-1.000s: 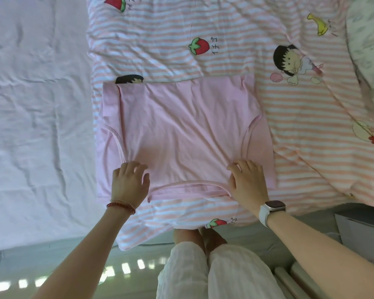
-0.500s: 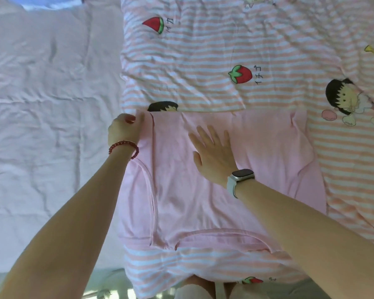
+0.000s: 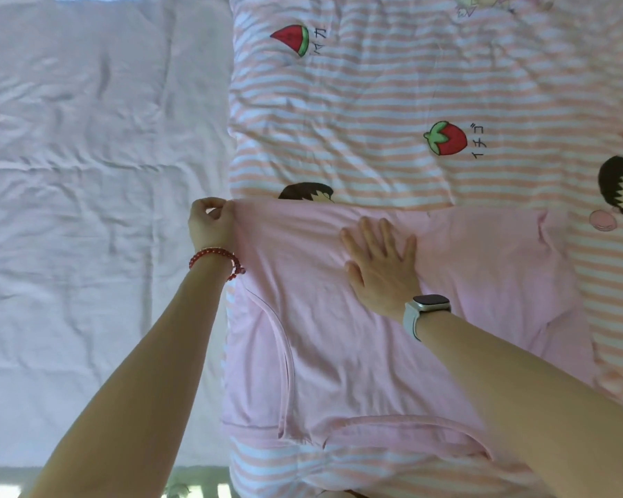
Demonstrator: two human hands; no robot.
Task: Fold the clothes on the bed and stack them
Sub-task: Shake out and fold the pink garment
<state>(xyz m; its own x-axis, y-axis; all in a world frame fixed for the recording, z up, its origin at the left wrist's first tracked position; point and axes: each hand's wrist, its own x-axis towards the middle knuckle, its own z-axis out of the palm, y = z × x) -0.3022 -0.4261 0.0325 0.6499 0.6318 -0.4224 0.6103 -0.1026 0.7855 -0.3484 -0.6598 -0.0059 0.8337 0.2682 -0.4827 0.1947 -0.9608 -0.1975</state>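
On striped blanket [image 3: 392,102], pink garment [image 3: 339,336] laid flat, white sheet [image 3: 87,210] to its left. Garment's far-left corner pinched by left hand [image 3: 211,224], fingers curled. Right hand [image 3: 382,267] pressed flat on garment near far edge, fingers spread.

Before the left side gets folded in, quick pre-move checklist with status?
1. Left hand has a grip on the far-left corner of the pink top: ok.
2. Right hand flat on the top, pinning it: ok.
3. Top lies smooth: not ok, creases toward its right edge.
4. Top fully on the striped blanket: ok.
5. Near hem flat: cannot tell, the right forearm covers part.
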